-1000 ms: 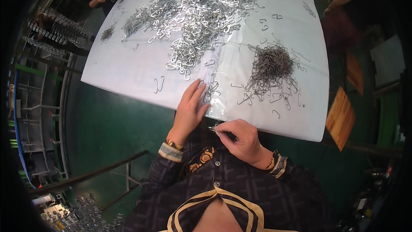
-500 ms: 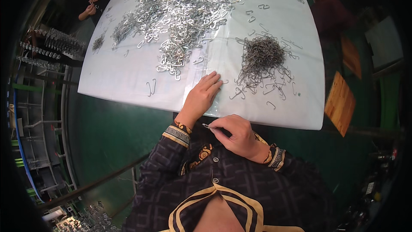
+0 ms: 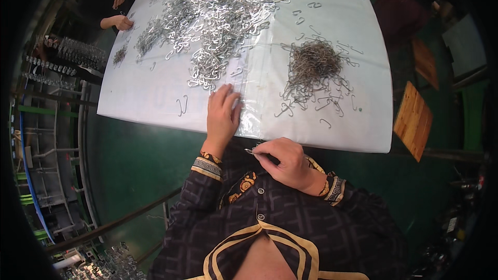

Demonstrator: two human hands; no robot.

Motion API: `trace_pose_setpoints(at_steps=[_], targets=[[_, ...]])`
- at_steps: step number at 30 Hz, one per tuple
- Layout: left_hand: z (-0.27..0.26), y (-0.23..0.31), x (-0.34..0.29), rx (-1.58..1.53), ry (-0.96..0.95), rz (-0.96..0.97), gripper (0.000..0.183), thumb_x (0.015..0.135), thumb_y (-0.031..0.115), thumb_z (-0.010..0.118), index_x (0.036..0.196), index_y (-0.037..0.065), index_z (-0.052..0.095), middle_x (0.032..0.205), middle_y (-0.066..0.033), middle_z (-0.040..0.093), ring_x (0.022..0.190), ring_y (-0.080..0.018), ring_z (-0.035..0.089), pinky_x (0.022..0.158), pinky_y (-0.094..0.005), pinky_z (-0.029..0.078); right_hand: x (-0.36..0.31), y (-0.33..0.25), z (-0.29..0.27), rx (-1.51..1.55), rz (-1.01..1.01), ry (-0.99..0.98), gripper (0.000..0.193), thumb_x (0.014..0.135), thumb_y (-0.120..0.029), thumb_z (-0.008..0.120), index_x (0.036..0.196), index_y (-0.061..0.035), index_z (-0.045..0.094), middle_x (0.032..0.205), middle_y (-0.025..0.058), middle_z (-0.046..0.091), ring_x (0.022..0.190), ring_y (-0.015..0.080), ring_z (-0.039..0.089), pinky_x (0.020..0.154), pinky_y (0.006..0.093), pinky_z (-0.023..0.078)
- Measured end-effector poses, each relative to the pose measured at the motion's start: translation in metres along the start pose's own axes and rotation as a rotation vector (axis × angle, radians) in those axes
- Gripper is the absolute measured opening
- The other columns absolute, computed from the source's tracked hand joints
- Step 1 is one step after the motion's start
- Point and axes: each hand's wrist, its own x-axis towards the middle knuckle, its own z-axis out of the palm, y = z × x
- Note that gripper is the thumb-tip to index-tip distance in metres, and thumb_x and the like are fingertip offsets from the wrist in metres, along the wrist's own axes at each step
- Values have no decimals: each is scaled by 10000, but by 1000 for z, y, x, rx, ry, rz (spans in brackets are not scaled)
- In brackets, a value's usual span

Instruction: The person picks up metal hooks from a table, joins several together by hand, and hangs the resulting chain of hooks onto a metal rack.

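Observation:
My left hand (image 3: 223, 114) reaches over the near part of the white table (image 3: 155, 83), its fingers stretched out and slightly apart. Its fingertips are at the near end of a large heap of shiny silver metal hooks (image 3: 215, 26), and nothing shows in them. Just off the table's near edge, my right hand (image 3: 285, 162) pinches a small metal hook (image 3: 250, 151) between thumb and forefinger; most of this piece is hidden by the fingers. To the right lies a heap of thin, darker bent wire clips (image 3: 314, 65), with loose ones around it.
A co-worker's hand (image 3: 122, 22) rests at the table's left edge. Another person (image 3: 399, 5) stands at the far right. Wooden boards (image 3: 413, 119) are right of the table. Racks (image 3: 67, 54) with hanging metal parts stand on the left, and a rail (image 3: 119, 223) crosses at lower left.
My left hand has moved left from the clear plastic strip to the silver heap's near end. My right hand stays put with its hook. The co-worker's hand has come down to the table edge.

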Motion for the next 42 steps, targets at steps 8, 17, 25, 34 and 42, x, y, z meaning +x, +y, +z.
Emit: trace_pose_setpoints(at_steps=[8,17,25,34,42], targets=[[17,30,19,-94,-90,286,288,732,-5,655,1014,47,644,1101,-99,612,1034,-308,568,901,-431,448,-2,0,-2,-5,-7,-31,173,746,5,720,885,-64,642,748,71,636,656,267,619,605,366,469],[21,33,19,-108,-229,358,317,690,8,643,986,117,679,1023,-51,618,982,-263,567,848,-395,437,-2,0,-5,-12,2,-34,180,740,3,723,884,-66,641,747,71,636,655,267,620,612,367,473],[-12,0,9,-52,-30,9,208,734,10,697,927,82,669,923,-60,620,871,-278,572,784,-388,439,1,-1,-2,26,19,-52,160,756,2,726,879,-63,647,744,70,642,650,257,623,604,355,472],[-15,18,1,-80,-184,83,344,706,159,784,1029,92,686,945,-44,622,917,-247,563,785,-377,418,4,-3,-2,12,0,-53,160,753,14,728,872,-56,646,748,70,643,631,257,608,587,353,460],[-13,28,1,-96,-213,65,362,718,205,785,1054,110,690,989,-41,610,935,-238,550,797,-384,403,6,-3,-2,23,-5,-70,157,755,19,726,871,-51,645,764,73,650,631,254,609,589,352,459]])
